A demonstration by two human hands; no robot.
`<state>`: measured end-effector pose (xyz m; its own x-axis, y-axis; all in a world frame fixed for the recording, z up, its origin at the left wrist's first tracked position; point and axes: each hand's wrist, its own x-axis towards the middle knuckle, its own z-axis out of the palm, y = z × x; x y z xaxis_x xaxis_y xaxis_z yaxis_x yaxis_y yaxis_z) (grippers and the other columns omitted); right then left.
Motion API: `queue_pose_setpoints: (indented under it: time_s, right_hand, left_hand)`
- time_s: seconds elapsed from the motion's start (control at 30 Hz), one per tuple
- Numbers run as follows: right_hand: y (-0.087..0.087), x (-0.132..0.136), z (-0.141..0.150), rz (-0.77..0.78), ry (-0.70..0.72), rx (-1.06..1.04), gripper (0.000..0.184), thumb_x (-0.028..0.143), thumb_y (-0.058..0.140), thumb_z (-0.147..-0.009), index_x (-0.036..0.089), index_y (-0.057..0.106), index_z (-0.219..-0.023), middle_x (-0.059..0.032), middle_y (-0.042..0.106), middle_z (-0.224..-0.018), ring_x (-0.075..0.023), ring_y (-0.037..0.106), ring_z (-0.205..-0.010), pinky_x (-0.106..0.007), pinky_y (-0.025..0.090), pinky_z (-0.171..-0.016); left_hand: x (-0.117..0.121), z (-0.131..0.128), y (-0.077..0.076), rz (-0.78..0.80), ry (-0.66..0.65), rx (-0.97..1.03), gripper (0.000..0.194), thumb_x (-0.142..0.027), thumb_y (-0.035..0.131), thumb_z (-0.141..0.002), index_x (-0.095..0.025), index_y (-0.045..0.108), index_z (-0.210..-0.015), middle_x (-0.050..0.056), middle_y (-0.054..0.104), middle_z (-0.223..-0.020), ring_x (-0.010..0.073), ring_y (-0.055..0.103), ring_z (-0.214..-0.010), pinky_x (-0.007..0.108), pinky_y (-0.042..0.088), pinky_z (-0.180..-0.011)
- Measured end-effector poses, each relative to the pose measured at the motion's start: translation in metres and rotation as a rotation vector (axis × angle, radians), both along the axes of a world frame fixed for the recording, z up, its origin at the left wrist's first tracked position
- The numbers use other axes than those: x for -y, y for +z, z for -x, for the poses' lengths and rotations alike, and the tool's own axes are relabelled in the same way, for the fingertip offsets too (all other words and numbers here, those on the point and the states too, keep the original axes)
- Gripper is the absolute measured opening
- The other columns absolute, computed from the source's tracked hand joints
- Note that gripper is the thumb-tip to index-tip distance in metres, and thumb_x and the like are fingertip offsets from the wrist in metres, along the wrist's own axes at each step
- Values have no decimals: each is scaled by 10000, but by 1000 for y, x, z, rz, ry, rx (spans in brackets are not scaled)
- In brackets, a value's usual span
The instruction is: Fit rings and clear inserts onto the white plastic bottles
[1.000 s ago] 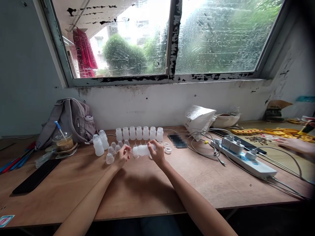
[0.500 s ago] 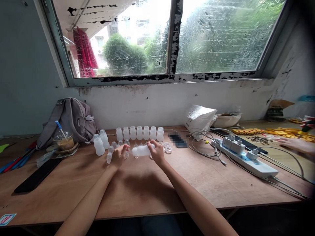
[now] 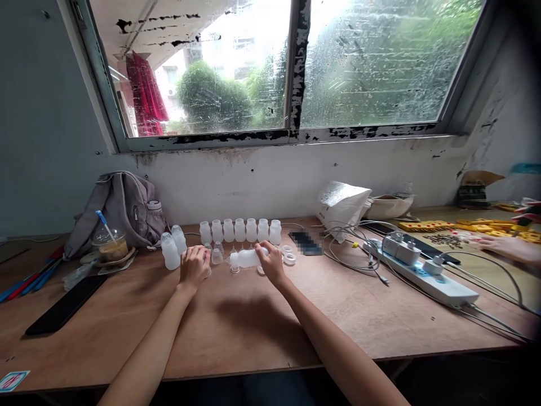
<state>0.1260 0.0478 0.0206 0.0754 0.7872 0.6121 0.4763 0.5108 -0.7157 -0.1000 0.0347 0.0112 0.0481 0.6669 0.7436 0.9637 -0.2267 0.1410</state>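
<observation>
My right hand [image 3: 271, 265] is closed around the end of a frosted white baby bottle [image 3: 248, 259], held lying on its side just above the table. My left hand [image 3: 195, 268] reaches down over a group of small translucent caps [image 3: 217, 254], its fingers bent and pressed together. Part of one cap [image 3: 208, 272] shows under its fingertips; the hand hides the others there. Behind my hands stands a row of several frosted bottles [image 3: 239, 230]. Two more bottles [image 3: 170, 251] stand left of my left hand. White rings [image 3: 289, 259] lie right of my right hand, and a ring-like part [image 3: 235, 269] lies below the held bottle.
A grey backpack [image 3: 120, 208], an iced drink cup [image 3: 110, 243] and a black phone-like slab [image 3: 65, 304] are at the left. To the right are a white pouch [image 3: 344, 206], cables and a power strip [image 3: 426, 276]. Another person's hand [image 3: 502, 246] is at the far right.
My left hand has moved left and slightly down, away from the bottle's end and onto the caps. My right hand still holds the bottle in nearly the same place.
</observation>
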Motion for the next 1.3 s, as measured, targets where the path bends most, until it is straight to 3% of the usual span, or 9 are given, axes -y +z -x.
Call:
queue_pose_setpoints:
  time_s: [0.07, 0.17, 0.4, 0.53, 0.6, 0.73, 0.8, 1.0, 1.3]
  right_hand:
    - [-2, -2, 1, 41, -12, -29, 325, 411, 391, -764, 167, 583, -667, -23, 603, -642, -142, 516, -601, -213, 330, -542]
    - [-4, -3, 4, 121, 4, -64, 332, 422, 405, -745, 162, 589, -652, -30, 606, -647, -147, 518, -610, -218, 335, -538]
    - [1, 1, 7, 165, 111, -110, 337, 429, 417, -733, 152, 581, -634, -25, 589, -610, -146, 507, -585, -219, 332, -505]
    - [2, 3, 6, 136, 163, -94, 334, 424, 417, -738, 150, 571, -624, -26, 577, -607, -140, 500, -585, -211, 329, -494]
    - [2, 3, 6, 148, 148, -104, 333, 425, 416, -739, 151, 573, -635, -26, 579, -612, -140, 500, -586, -211, 331, -493]
    - [1, -2, 3, 190, 59, -172, 343, 439, 415, -725, 148, 587, -666, -30, 587, -619, -148, 503, -590, -218, 341, -489]
    - [1, -5, 0, 205, 26, -224, 365, 455, 408, -718, 144, 594, -670, -33, 586, -613, -152, 503, -590, -223, 348, -485]
    - [0, -10, -5, 254, 37, -297, 384, 472, 413, -698, 138, 601, -673, -38, 584, -613, -152, 506, -587, -217, 361, -457]
    - [1, -9, -4, 387, 143, -387, 375, 470, 444, -677, 130, 595, -724, -43, 545, -653, -138, 482, -564, -175, 340, -334]
  left_hand:
    - [7, -8, 4, -39, -140, -1, 248, -297, 352, -842, -187, 535, -968, 72, 570, -1006, 216, 490, -937, 358, 364, -813]
    - [17, -25, 5, -43, -378, -57, 364, -373, 449, -794, -194, 427, -1110, 77, 540, -1069, 216, 492, -971, 358, 376, -843]
    - [20, -42, -5, 92, -545, 161, 368, -379, 532, -740, -210, 412, -1044, 51, 575, -948, 173, 558, -848, 297, 448, -745]
    - [19, -40, -3, 249, -550, 365, 324, -364, 392, -825, -206, 360, -1106, -1, 600, -751, 136, 581, -664, 273, 460, -641]
    - [18, -41, -2, 253, -549, 423, 312, -355, 367, -835, -207, 359, -1109, 22, 599, -839, 131, 581, -677, 268, 464, -624]
    - [16, -42, -3, 162, -589, 377, 425, -333, 536, -733, -218, 372, -1108, 79, 477, -1125, 155, 555, -844, 274, 474, -654]
    - [14, -41, -5, 134, -595, 342, 432, -294, 553, -718, -222, 380, -1108, 71, 496, -1079, 157, 552, -843, 285, 472, -670]
    - [10, -37, -7, 126, -556, 369, 164, -264, 427, -811, -205, 493, -949, 29, 577, -896, 130, 564, -772, 277, 467, -690]
    - [12, -35, -1, 146, -477, 411, 163, -326, 416, -821, -199, 517, -834, 7, 594, -792, 129, 560, -742, 252, 442, -678]
